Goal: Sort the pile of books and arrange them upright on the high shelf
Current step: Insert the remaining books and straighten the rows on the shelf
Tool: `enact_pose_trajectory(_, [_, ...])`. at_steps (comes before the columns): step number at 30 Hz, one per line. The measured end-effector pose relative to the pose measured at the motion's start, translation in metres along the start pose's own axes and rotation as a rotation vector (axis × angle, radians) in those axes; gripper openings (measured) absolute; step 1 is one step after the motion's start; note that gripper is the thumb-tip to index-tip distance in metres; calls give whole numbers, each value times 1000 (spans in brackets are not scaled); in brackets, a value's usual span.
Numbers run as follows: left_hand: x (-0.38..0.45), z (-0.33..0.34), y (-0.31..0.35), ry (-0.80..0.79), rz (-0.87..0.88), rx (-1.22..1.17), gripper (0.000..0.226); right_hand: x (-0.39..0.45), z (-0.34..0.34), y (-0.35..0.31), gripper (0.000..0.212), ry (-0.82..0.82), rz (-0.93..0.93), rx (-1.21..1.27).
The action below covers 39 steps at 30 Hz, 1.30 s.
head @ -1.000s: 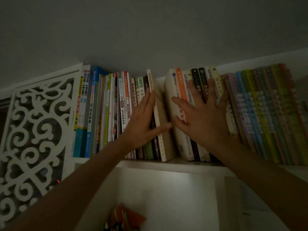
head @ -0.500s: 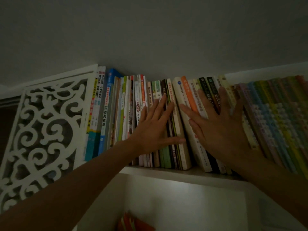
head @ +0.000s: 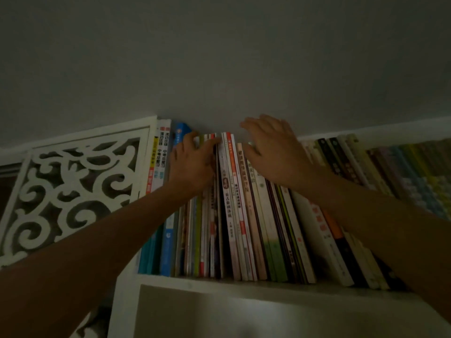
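A long row of books (head: 246, 215) stands upright on the high white shelf (head: 219, 282), just under the ceiling. My left hand (head: 192, 164) rests on the thin books near the left end, with its fingertips at their top edges. To its right, my right hand (head: 273, 150) lies with spread fingers over the tops of the pale and green books. Neither hand grips a book. The gap in the row is closed, and the books in the middle lean slightly left.
A white fretwork panel (head: 73, 186) bounds the shelf on the left. A set of coloured spines (head: 415, 172) fills the right end. Below the shelf is a lit white compartment (head: 219, 313). The light is dim.
Both hands have moved up from the spines to the books' top edges. The gap between the two groups of books has closed. The view has come closer.
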State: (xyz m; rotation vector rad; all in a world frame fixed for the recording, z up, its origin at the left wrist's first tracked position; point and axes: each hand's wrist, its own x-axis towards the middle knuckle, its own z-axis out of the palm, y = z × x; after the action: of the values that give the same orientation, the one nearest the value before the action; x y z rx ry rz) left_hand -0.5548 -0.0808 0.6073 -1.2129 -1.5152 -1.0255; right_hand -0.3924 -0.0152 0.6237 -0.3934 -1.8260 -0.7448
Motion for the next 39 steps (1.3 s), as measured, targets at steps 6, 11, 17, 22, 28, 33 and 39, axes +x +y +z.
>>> enact_pose_trajectory(6, [10, 5, 0, -18, 53, 134, 62, 54, 18, -3, 36, -244, 54, 206])
enact_pose_trajectory(11, [10, 1, 9, -21, 8, -49, 52, 59, 21, -6, 43, -223, 110, 187])
enact_pose_trajectory(17, [11, -9, 9, 127, 7, -272, 30, 64, 23, -2, 31, -210, 158, 182])
enact_pose_trajectory(22, [-6, -37, 13, 265, 53, -445, 24, 61, 28, 1, 28, -131, 123, 176])
enact_pose_trajectory(28, [-57, -10, 31, 55, -152, -636, 56, 24, -2, 3, 39, 12, -62, 368])
enact_pose_trajectory(33, [-87, 17, 37, 8, -167, -300, 47, -44, -16, 26, 36, 227, 58, 144])
enact_pose_trajectory(39, [-84, -10, 53, 37, -175, -382, 24, -114, -7, 41, 56, 188, 242, -23])
